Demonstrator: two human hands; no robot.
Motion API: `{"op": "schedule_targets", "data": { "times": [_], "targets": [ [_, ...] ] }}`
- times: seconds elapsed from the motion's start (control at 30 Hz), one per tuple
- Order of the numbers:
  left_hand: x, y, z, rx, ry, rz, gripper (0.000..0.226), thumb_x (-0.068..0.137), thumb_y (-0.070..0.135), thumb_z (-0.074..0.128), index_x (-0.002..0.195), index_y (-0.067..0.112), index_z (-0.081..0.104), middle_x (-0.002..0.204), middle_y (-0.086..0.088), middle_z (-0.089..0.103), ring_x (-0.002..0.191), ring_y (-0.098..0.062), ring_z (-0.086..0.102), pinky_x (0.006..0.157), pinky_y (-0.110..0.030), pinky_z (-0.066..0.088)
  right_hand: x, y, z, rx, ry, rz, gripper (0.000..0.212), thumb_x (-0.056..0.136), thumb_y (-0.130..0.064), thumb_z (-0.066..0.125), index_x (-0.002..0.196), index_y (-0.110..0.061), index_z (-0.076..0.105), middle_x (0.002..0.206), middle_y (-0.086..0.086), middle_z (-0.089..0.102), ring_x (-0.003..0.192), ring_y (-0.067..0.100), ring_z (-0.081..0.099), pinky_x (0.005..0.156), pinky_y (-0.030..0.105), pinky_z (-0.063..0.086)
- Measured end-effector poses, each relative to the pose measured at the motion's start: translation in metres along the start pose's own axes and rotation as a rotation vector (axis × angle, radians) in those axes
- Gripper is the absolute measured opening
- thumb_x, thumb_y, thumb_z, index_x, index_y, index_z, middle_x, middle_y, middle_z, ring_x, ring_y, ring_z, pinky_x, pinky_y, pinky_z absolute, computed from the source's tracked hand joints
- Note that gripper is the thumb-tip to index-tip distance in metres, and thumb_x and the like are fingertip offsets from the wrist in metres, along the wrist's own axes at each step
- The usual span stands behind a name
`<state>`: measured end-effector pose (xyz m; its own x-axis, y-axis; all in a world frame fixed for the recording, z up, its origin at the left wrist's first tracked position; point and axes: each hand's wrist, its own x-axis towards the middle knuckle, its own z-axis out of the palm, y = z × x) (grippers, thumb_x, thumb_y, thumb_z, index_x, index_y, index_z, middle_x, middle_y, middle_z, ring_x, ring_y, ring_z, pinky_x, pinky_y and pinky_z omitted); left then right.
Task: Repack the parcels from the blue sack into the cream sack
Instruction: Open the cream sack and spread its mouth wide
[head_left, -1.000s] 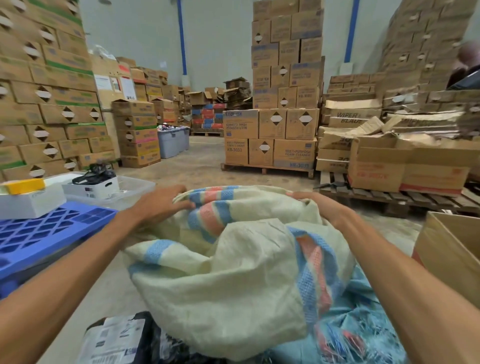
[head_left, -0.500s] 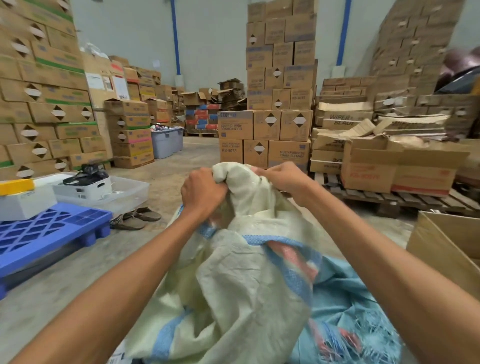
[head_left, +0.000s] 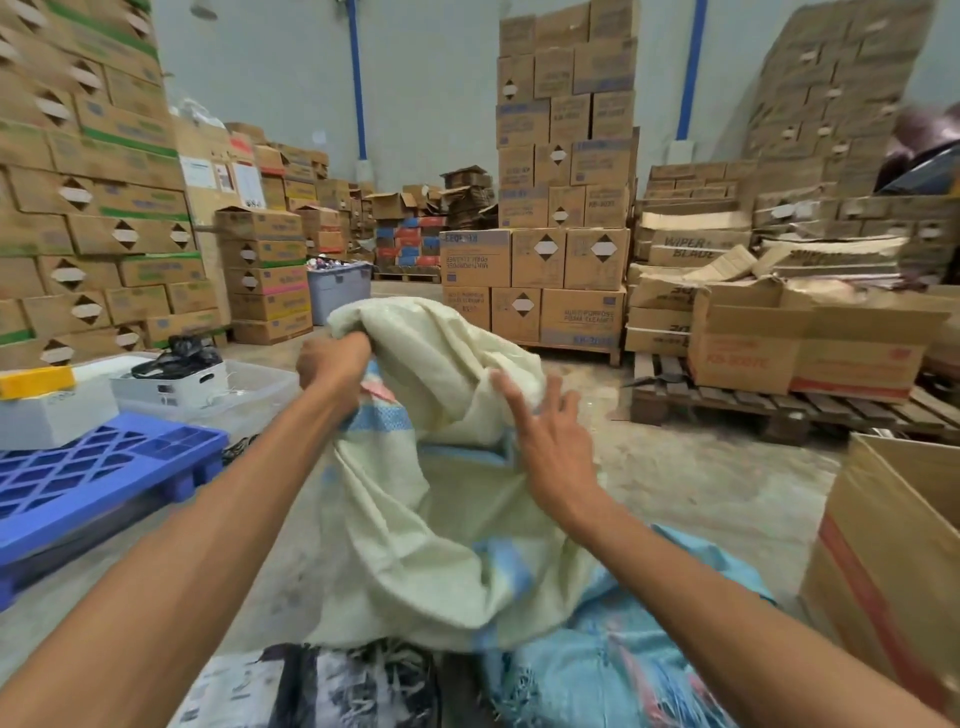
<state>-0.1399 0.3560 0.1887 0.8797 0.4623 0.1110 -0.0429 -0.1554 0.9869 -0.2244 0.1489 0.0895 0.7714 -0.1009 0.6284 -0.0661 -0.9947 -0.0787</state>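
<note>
Sack handling: cream sack (head_left: 415, 530) is being held up off the floor by one hand.
Grip notes: the left hand (head_left: 332, 364) is clutching a bunched fold at the sack's upper edge, fingers curled tight round the fabric. The right hand (head_left: 550, 447) is hovering at the facing fold, fingers straight and spread, holding nothing; cannot tell whether the fingertips are touching the cloth. The sack body is hanging between the two forearms, its lower part draping over the blue sack (head_left: 623, 670), which is lying crumpled on the floor at lower right. Parcels (head_left: 322, 686) in dark and pale wrapping are lying at the bottom edge, just beside the blue sack. A blue pallet (head_left: 93, 473) is sitting to the left, a cardboard box (head_left: 893, 571) to the right.
</note>
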Motion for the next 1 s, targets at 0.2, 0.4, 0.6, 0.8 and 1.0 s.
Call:
{"op": "schedule_targets", "data": {
  "times": [0.2,0.4,0.6,0.8,1.0],
  "targets": [
    [0.029,-0.023,-0.067,0.411,0.216,0.212,0.031,0.085,0.017,0.057,0.109,-0.001,0.066,0.116,-0.026,0.065,0.109,-0.043,0.060,0.083,-0.043,0.048,-0.028,0.136,0.012,-0.132,-0.021,0.240,0.126,0.076,-0.009,0.080,0.149,-0.056,-0.012,0.120,0.016,0.035,0.090,0.031,0.050,0.051,0.037,0.052],
    [0.029,-0.057,-0.072,0.597,-0.038,0.246,0.042,0.083,0.040,0.059,0.105,0.005,0.065,0.105,-0.019,0.064,0.094,-0.037,0.058,0.075,-0.039,0.044,-0.027,0.134,0.027,0.009,-0.275,0.276,0.097,0.079,-0.030,0.074,0.146,-0.046,0.005,0.112,0.011,0.055,0.093,0.030,0.058,0.074,0.044,0.056],
    [0.005,-0.058,-0.050,0.607,-0.319,0.306,0.049,0.072,0.064,0.065,0.091,0.019,0.065,0.090,-0.003,0.065,0.080,-0.025,0.061,0.072,-0.034,0.049,-0.013,0.089,0.041,0.575,-0.720,0.396,0.076,0.070,-0.036,0.067,0.140,-0.016,0.043,0.141,0.008,0.053,0.121,0.028,0.055,0.106,0.039,0.044],
    [0.000,-0.045,-0.035,-0.053,-0.594,-0.175,0.027,0.091,0.036,0.060,0.105,0.014,0.066,0.096,-0.013,0.072,0.086,-0.030,0.069,0.078,-0.039,0.057,-0.031,0.066,0.059,0.727,-0.764,0.509,0.173,0.037,-0.048,0.097,0.148,-0.026,-0.034,0.161,0.007,0.024,0.144,0.032,0.033,0.116,0.046,0.032],
    [0.035,-0.065,-0.035,0.002,-0.258,-0.140,0.039,0.088,0.024,0.064,0.122,0.006,0.059,0.115,-0.015,0.068,0.098,-0.033,0.067,0.084,-0.049,0.058,-0.039,0.075,0.068,0.211,-0.498,0.552,0.063,0.080,-0.025,0.065,0.133,-0.016,0.032,0.120,0.013,0.061,0.111,0.034,0.061,0.088,0.041,0.051]
  ]
}}
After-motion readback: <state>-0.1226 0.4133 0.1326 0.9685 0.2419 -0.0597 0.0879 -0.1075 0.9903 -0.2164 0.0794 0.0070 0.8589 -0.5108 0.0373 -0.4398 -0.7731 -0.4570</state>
